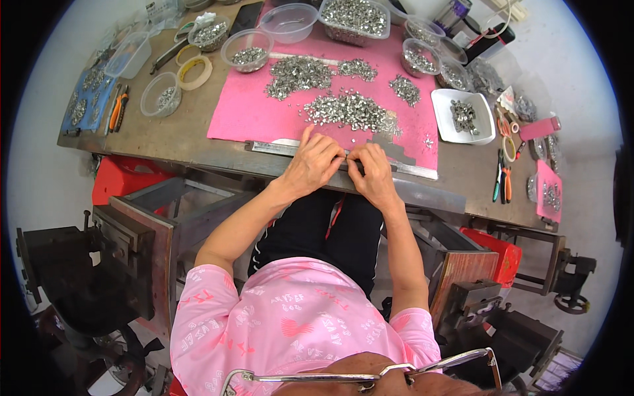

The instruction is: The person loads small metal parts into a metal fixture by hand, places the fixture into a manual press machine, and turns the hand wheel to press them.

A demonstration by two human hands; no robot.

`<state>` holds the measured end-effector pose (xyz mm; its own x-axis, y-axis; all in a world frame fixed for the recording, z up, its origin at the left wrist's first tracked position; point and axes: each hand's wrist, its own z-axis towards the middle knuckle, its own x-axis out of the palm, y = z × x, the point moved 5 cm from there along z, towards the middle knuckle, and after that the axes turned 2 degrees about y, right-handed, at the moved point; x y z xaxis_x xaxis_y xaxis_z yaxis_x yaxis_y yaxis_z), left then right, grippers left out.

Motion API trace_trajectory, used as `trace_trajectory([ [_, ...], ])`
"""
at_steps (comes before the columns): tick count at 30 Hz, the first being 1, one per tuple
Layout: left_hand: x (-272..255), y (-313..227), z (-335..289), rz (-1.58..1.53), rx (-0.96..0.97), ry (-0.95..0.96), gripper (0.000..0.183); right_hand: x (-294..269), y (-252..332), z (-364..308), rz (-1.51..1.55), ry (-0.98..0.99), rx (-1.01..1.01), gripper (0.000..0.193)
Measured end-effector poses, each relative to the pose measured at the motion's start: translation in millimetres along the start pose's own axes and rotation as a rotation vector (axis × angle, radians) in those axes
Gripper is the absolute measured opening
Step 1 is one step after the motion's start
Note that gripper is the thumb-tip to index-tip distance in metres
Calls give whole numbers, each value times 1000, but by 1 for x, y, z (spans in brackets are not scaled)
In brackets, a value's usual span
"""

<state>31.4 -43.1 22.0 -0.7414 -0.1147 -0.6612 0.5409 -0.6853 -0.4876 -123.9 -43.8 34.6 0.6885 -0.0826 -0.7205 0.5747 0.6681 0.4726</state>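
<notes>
At the bench's front edge, my left hand (pixel 316 160) and my right hand (pixel 372 173) sit close together with fingertips pinched. Whatever is between the fingers is too small to make out. Both hands rest over a long metal bar (pixel 267 148) that lies along the edge of a pink mat (pixel 231 109). Just beyond them is a loose pile of small shiny metal pieces (pixel 350 112). Farther back spreads a darker heap of small metal pieces (pixel 297 74), with smaller heaps to its right. A flat grey stepped plate (pixel 396 153) lies beside my right hand.
Clear plastic bowls (pixel 247 51) and a full tub (pixel 354 18) line the back. A white dish (pixel 463 117) stands at the right, near pliers (pixel 506 185). Tape rolls (pixel 195 72) and orange-handled pliers (pixel 119 111) lie left. Vises (pixel 122 261) flank me below the bench.
</notes>
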Motion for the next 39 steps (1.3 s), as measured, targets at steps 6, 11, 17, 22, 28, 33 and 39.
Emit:
trace_trajectory([
  [6,-2,6,-4,-124,-71,-12,12,-3,-3,-1,74,7,36,16],
  [11,2,4,-5,-85,-69,-33,14,-2,-5,-1,124,-9,123,15],
  [17,-2,6,-3,-149,-76,-17,13,1,-9,-3,102,-56,139,17],
  [22,-2,0,0,-48,-31,8,13,0,-11,-3,167,-75,169,15],
  [28,0,0,-4,26,-99,-12,15,0,-8,-1,150,-79,149,12],
  [33,-43,31,-4,132,-234,-196,12,3,-4,20,64,-44,109,7],
  [39,-56,57,-4,234,-382,-95,8,46,-8,60,-146,6,83,8],
])
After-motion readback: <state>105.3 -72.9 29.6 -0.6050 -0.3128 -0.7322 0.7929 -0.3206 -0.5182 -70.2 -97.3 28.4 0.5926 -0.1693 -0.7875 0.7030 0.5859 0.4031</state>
